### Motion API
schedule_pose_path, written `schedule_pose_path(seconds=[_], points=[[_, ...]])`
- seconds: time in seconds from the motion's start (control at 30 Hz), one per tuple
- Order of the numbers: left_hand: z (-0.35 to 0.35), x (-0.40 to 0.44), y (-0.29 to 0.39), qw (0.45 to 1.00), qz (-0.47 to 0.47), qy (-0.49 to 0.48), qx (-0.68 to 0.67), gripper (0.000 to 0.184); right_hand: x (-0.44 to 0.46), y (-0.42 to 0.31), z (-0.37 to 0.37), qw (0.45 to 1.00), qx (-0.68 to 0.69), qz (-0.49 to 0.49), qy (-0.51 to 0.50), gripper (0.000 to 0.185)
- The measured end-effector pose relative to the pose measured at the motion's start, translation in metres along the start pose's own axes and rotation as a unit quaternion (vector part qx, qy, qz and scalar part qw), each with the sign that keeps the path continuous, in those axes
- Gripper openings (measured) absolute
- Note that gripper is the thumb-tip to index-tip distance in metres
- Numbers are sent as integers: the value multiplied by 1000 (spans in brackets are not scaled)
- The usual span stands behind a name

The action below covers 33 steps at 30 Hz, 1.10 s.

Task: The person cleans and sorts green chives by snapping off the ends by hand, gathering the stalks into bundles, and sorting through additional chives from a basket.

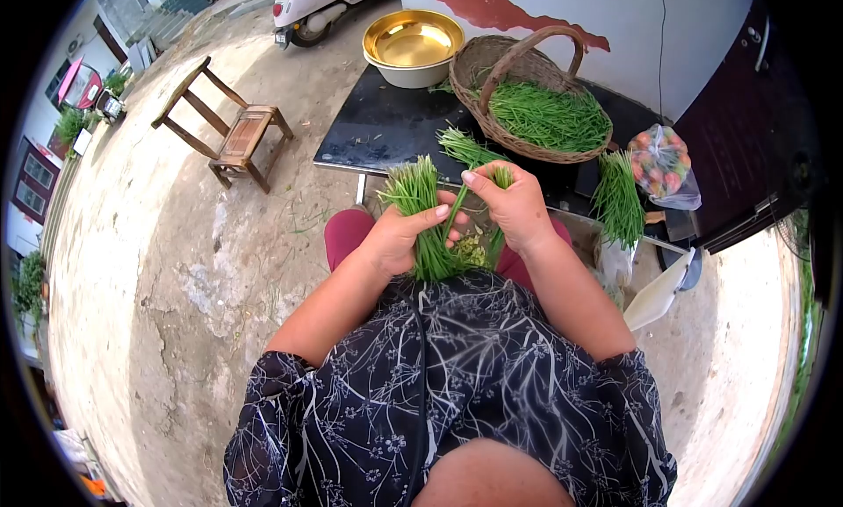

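My left hand (pixel 406 235) is wrapped round a thick bundle of long green stalks that look like garlic chives (pixel 426 200), held upright above my lap. Close beside it, my right hand (pixel 516 207) pinches a smaller bunch of the same stalks (pixel 502 177) between thumb and fingers. A few stalks reach across between both hands. Just beyond, another cut bundle (pixel 465 147) lies on the black table (pixel 369 125). A wicker basket (pixel 527 55) with a tall handle stands behind it, filled with loose green stalks (pixel 549 116).
A gold basin (pixel 413 40) rests in a white one at the table's back left. On the right lie more chives (pixel 619 200) and a clear bag of colourful round fruit (pixel 660 162). A wooden chair (pixel 241 138) stands left; a scooter (pixel 316 7) is parked behind.
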<state>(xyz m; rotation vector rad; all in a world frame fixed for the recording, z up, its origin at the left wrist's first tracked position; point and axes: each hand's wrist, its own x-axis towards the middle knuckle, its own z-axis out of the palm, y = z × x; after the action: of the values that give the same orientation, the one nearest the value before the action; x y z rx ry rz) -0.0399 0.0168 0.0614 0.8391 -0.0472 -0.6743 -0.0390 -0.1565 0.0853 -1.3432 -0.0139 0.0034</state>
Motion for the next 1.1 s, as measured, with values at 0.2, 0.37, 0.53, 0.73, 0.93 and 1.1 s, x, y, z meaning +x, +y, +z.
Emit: schedule_pose_path(seconds=[0.2, 0.37, 0.53, 0.73, 0.93, 1.1], points=[[1, 1, -5, 999, 8, 46, 16, 15, -2, -8, -2, 1000, 6, 12, 17, 15], [2, 3, -5, 999, 11, 46, 21, 13, -4, -8, -3, 997, 58, 49, -30, 18], [4, 0, -4, 998, 13, 55, 42, 13, -2, -5, -5, 991, 93, 68, -63, 24], [-2, 0, -1, 992, 28, 35, 118, 15, 5, -28, -21, 994, 105, -12, 22, 27], [-3, 0, 2, 990, 21, 50, 130, 13, 5, -30, -28, 991, 112, -62, 43, 25], [-5, 6, -2, 989, 44, 96, 103, 10, -12, -29, -10, 974, -47, -222, 12, 21]])
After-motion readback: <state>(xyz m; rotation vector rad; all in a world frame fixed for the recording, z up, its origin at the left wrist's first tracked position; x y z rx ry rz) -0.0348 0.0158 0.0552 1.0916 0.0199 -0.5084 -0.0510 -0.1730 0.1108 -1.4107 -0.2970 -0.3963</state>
